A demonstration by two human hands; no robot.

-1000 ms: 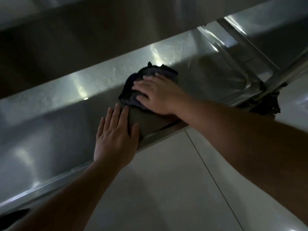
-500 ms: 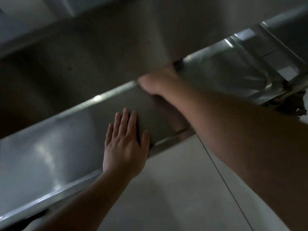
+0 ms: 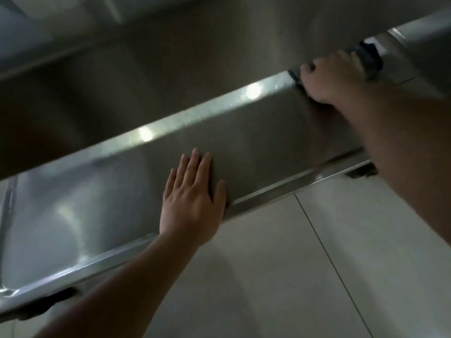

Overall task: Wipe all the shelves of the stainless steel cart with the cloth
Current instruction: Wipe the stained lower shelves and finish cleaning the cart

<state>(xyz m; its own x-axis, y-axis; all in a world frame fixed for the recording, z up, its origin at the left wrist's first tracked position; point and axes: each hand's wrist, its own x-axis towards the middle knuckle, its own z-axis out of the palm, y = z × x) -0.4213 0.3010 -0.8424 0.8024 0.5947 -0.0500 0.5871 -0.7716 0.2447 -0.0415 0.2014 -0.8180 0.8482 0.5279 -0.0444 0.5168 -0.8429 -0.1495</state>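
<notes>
1. Cloth [image 3: 368, 58]: a dark, bunched rag lies at the far right part of the stainless steel cart's lower shelf [image 3: 256, 152], close to the shelf's far edge; only the parts poking out around the hand show, one dark bit by the knuckles and a larger bunch beyond the hand.
2. Right hand [image 3: 334, 79] is curled over the cloth, fingers bent around it and pressing it onto the shelf; the forearm runs back across the shelf's near rim [image 3: 280, 191].
3. Left hand [image 3: 192, 198] lies flat and open on the shelf just inside the near rim, fingers together and stretched toward the far edge, thumb apart on the right; it has hold of nothing.
4. Bright patches of reflected light sit along the far part of the shelf, between the two hands.
5. Upper shelf [image 3: 170, 69] of the cart hangs over the far side of the lower one, dark and blurred.
6. Pale tiled floor [image 3: 280, 276] lies on the near side of the rim, with a dark caster [image 3: 361, 172] partly seen under the rim below the right forearm.
</notes>
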